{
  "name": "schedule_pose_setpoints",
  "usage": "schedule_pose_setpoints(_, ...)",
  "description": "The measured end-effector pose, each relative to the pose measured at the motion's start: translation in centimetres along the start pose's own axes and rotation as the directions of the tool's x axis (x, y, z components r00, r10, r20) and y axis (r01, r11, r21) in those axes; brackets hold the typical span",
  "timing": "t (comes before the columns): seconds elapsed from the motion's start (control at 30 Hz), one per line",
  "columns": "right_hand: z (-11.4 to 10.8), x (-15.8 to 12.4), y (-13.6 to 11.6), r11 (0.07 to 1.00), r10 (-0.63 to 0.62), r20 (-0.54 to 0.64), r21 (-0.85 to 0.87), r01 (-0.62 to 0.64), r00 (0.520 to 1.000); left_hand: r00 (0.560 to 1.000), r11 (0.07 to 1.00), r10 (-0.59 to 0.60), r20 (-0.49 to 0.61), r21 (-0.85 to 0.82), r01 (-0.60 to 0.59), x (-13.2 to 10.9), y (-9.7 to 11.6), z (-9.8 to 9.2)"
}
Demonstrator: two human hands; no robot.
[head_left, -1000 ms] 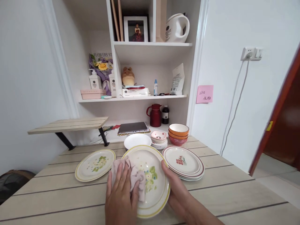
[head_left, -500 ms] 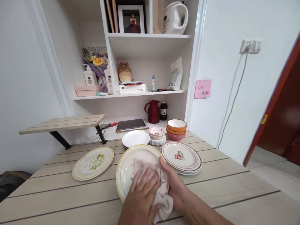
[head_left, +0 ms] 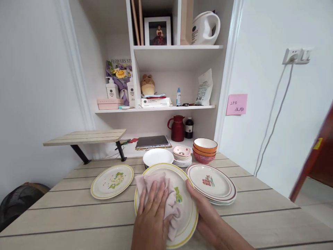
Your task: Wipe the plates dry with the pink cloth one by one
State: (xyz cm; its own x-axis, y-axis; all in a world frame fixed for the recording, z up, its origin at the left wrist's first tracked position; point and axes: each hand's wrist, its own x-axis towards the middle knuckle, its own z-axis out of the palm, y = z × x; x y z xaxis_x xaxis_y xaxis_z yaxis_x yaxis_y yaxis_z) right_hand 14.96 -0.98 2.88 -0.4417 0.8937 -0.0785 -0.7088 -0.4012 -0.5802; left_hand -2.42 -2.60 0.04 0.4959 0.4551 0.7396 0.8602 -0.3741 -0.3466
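A cream plate (head_left: 186, 218) with a yellow rim and a green leaf print is held tilted above the table. My right hand (head_left: 205, 211) grips it by its right edge, thumb on the rim and the other fingers hidden underneath. My left hand (head_left: 152, 211) presses a pale pink cloth (head_left: 170, 198) onto the left part of the plate's face, fingers extended over it and thumb at a bunched fold. To the left, a matching plate (head_left: 111, 182) lies on the table. Plates with a dark red rim (head_left: 223, 184) are stacked to the right.
Behind the held plate stand a white bowl (head_left: 158, 157), small dishes (head_left: 182, 152) on stacked saucers, and a stack of orange bowls (head_left: 205, 147). A raised wooden shelf (head_left: 85, 136) stands at the back left. Farther back are a laptop (head_left: 152, 140) and a red jug (head_left: 177, 128).
The cloth and my left hand have slid to the left across the plate, uncovering the green print on its right side. The camera view has shifted slightly left.
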Motion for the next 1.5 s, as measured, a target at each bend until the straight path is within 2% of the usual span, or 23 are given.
schedule_pose_setpoints(0.13,0.4,-0.4,-0.1,0.999,-0.004,-0.002,-0.051,0.004,1.000,1.000,1.000,-0.004,0.004,0.022,0.004,0.1,-0.1,-0.1)
schedule_pose_setpoints(0.27,0.8,-0.6,0.6,0.991,0.027,-0.006,-0.129,-0.028,1.000,0.997,1.000,-0.023,-0.071,0.007,0.024,0.5,-0.1,-0.5)
schedule_pose_setpoints(0.37,1.2,-0.8,1.2,0.987,0.041,0.041,-0.158,-0.034,0.998,0.994,0.999,-0.002,-0.109,-0.045,-0.003,0.9,0.1,-0.9)
schedule_pose_setpoints(0.47,1.4,-0.8,1.6,0.988,0.038,0.084,-0.156,-0.024,0.996,0.995,0.997,0.000,-0.103,-0.071,-0.007,1.0,0.2,-1.0)
schedule_pose_setpoints(0.6,1.2,-0.7,1.8,0.989,0.026,0.088,-0.144,-0.013,0.996,0.986,0.991,-0.135,-0.098,0.009,0.136,0.7,-0.1,-0.8)
schedule_pose_setpoints(0.73,1.3,-0.6,1.9,0.994,0.019,0.115,-0.112,-0.006,0.993,0.957,0.965,-0.246,-0.152,0.053,0.257,0.3,-0.5,-0.6)
schedule_pose_setpoints(0.9,0.9,-0.2,1.3,0.999,-0.040,-0.007,-0.037,0.040,0.999,0.949,0.955,-0.273,-0.156,0.074,0.287,0.0,-0.3,-0.3)
schedule_pose_setpoints(1.03,0.6,0.1,0.5,0.993,-0.116,-0.068,0.017,0.118,0.991,0.959,0.971,-0.224,-0.174,0.047,0.236,0.0,0.3,0.0)
schedule_pose_setpoints(1.23,0.4,0.2,0.2,0.995,-0.096,-0.031,0.023,0.096,0.995,0.993,0.999,0.003,-0.117,-0.054,-0.009,0.3,1.3,0.2)
schedule_pose_setpoints(1.43,0.3,0.0,1.4,0.999,-0.025,-0.040,-0.041,0.023,0.999,0.998,0.997,-0.032,-0.047,-0.078,0.028,-0.1,1.4,0.5)
schedule_pose_setpoints(1.5,0.4,-0.1,1.7,0.998,-0.014,-0.038,-0.055,0.012,0.999,1.000,0.996,-0.011,-0.001,-0.085,0.011,-0.2,1.3,0.2)
